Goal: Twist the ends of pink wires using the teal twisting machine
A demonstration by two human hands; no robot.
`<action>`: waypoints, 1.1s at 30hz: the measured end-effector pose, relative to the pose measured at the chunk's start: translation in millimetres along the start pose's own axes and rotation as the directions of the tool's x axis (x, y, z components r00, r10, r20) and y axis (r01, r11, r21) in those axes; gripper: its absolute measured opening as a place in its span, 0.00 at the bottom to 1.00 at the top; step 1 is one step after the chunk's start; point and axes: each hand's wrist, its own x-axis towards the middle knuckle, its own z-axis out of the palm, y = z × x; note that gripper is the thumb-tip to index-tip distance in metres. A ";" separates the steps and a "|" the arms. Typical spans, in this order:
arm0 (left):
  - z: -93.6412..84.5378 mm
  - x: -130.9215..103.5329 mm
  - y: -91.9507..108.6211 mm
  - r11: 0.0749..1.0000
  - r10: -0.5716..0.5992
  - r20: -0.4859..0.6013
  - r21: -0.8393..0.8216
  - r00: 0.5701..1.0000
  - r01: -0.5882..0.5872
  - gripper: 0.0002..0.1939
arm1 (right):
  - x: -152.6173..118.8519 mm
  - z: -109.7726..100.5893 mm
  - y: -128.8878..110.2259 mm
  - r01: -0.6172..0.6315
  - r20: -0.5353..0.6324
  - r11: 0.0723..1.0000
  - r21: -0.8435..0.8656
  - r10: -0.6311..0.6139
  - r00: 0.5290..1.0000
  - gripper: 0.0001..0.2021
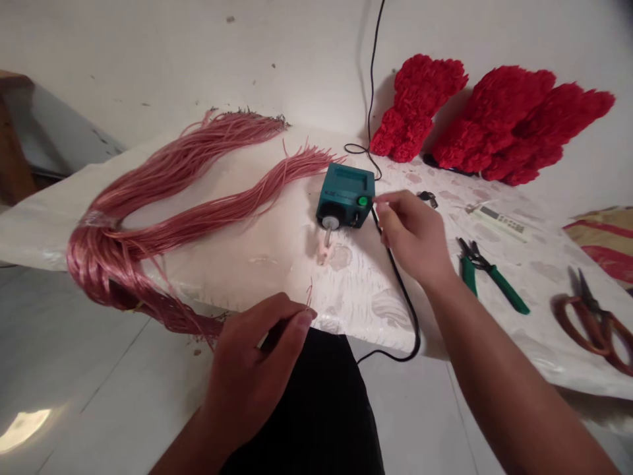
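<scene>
My left hand (pixel 267 356) is closed in a pinch at the table's front edge. The thin end of a pink cord (pixel 310 290) sticks up from between thumb and forefinger. Beyond it stands a small teal motorised machine (pixel 346 188) with a green button (pixel 363 201) and a shaft that carries a pale pink hook-like piece (pixel 324 253). My right hand (pixel 413 234) is at the machine's right side, thumb and forefinger pinched together beside the button. Whatever those fingertips hold, if anything, is hidden. A large bundle of pink cords (pixel 192 221) lies to the left, partly hanging over the edge.
Red artificial flower bunches (pixel 514 125) lean against the wall. On the right of the table (pixel 267 264) lie green-handled pliers (pixel 494 274), scissors (pixel 593 316) and a white remote control (pixel 499 221). A black cable (pixel 405 297) loops over the front edge.
</scene>
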 end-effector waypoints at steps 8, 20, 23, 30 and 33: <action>-10.1 -14.0 2.7 0.978 -0.110 -0.039 -0.182 0.993 0.102 0.10 | -140.3 8.1 -83.5 -0.571 0.563 0.686 0.451 0.278 0.778 0.13; -18.7 -31.3 23.7 0.952 -0.003 -0.031 -0.307 1.000 -0.007 0.06 | -161.3 30.1 -113.9 -0.361 0.433 0.731 0.579 0.099 0.896 0.20; -29.9 -38.1 14.9 0.942 0.052 -0.022 -0.330 0.998 -0.056 0.13 | -165.9 23.0 -117.4 -0.342 0.399 0.739 0.580 0.108 0.911 0.18; -53.8 -59.0 -9.0 0.955 -0.014 0.256 -0.284 0.967 0.089 0.12 | -170.4 10.3 -126.9 -0.314 0.345 0.721 0.617 0.111 0.932 0.17; -55.7 -61.2 -13.1 0.976 0.065 0.452 -0.215 0.890 0.038 0.10 | -173.3 7.6 -131.5 -0.322 0.336 0.673 0.666 0.115 0.935 0.17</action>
